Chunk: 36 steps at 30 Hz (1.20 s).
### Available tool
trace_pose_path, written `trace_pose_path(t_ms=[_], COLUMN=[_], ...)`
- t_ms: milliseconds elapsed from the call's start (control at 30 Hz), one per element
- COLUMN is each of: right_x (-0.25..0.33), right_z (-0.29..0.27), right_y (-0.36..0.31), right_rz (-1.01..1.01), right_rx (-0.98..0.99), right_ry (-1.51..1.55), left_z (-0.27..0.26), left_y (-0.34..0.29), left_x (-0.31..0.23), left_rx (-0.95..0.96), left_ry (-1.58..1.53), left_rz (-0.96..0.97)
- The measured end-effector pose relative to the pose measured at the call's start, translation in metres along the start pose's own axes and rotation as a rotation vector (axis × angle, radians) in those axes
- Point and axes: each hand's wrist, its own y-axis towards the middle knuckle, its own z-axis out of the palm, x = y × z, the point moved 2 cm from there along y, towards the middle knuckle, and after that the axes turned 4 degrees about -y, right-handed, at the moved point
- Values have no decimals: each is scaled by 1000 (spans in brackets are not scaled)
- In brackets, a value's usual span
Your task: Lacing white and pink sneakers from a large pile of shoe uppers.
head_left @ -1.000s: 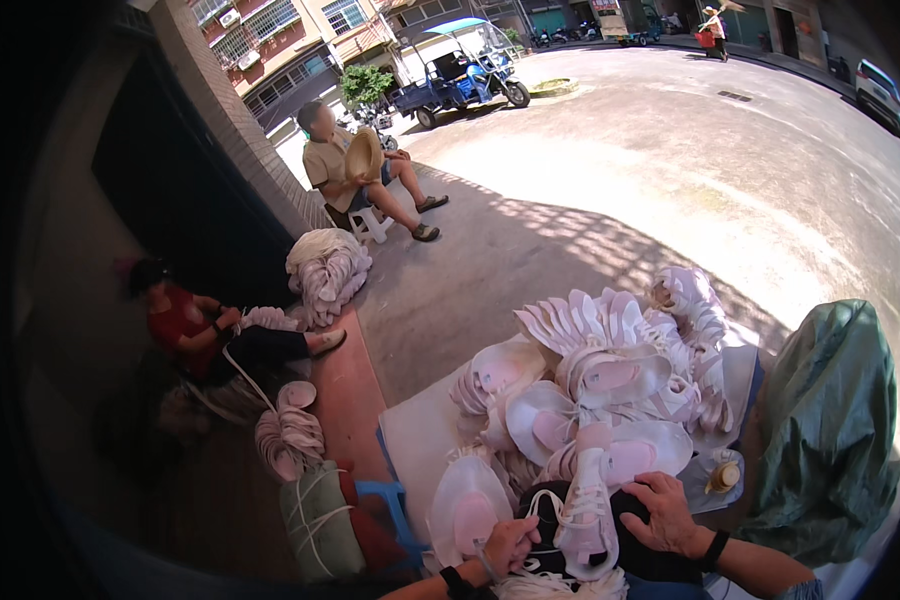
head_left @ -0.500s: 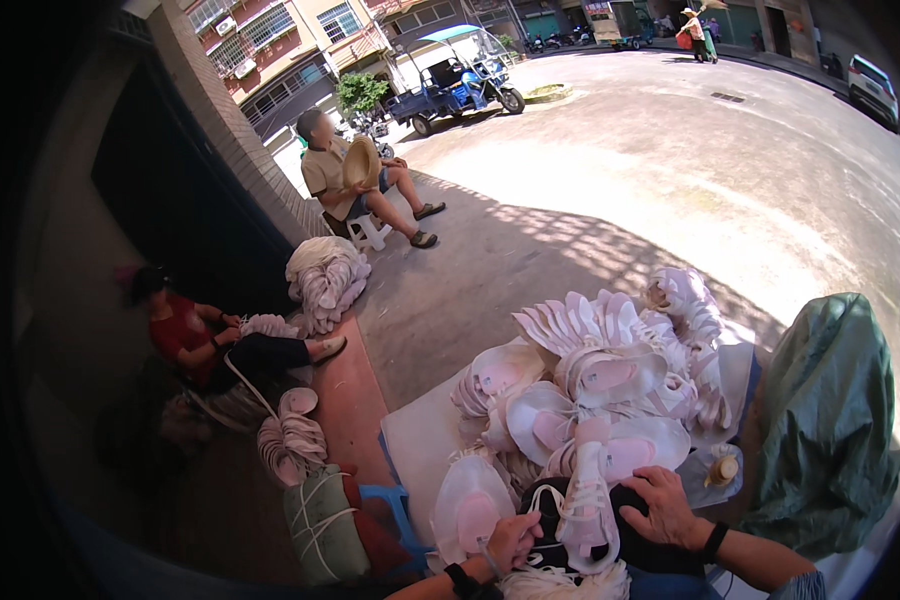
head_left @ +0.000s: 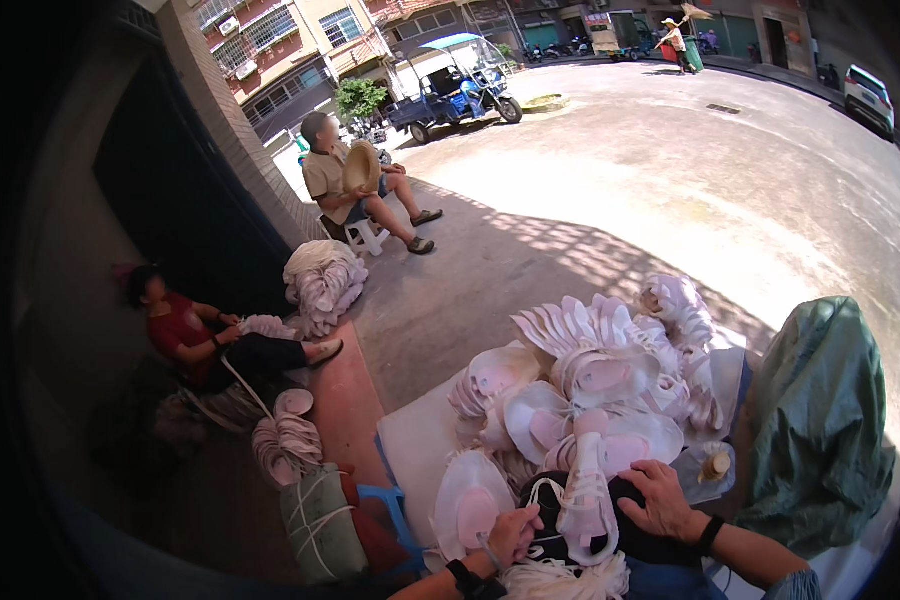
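A white and pink shoe upper (head_left: 587,505) lies lengthwise over dark cloth (head_left: 543,530) on my lap, with white lacing across its front. My left hand (head_left: 515,533) is closed at its left side, fingers pinched on a white shoelace (head_left: 542,487) that loops up toward the upper. My right hand (head_left: 660,498) rests on the dark cloth to the right of the upper, fingers stretched out and slightly bent, with nothing seen in it. Below the upper lies a bundle of loose white laces (head_left: 567,580). Close to my left hand is another pale upper (head_left: 470,505).
Stacked shoe uppers (head_left: 605,375) cover the table (head_left: 420,430) ahead. A green tarp-covered shape (head_left: 820,430) stands at right. A small tan spool (head_left: 715,466) sits near my right hand. Two seated people (head_left: 335,180), (head_left: 185,335) are at left, beside a tied bundle (head_left: 322,525).
My hands and the shoe upper keep nearly the same places. The whole view has shifted slightly. In the far street, the person with the broom has moved a little left.
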Motion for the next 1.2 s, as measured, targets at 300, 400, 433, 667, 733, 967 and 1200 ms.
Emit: trace_pose_path(t_ms=[300,400,433,667,733,967,1200], right_x=[-8,-17,-14,27,39,68,70], right_z=[4,16,13,-28,-24,-7,-6], right_y=[-10,-2,1,21,23,26,28], right_rz=[60,22,43,32,5,-212,-167], right_rx=[58,124,137,0,29,-10,92], right_ry=[-101,-62,-122,186,204,137,106], left_z=[-4,-12,-19,41,41,22,4], left_y=[12,9,13,-78,-97,-128,-157], left_x=[6,6,10,-48,-70,-91,-100], left_rx=[51,49,95,185,397,657,760], left_ry=[-43,-78,-73,486,-93,-424,-502], left_rz=[-16,-33,2,790,373,422,644])
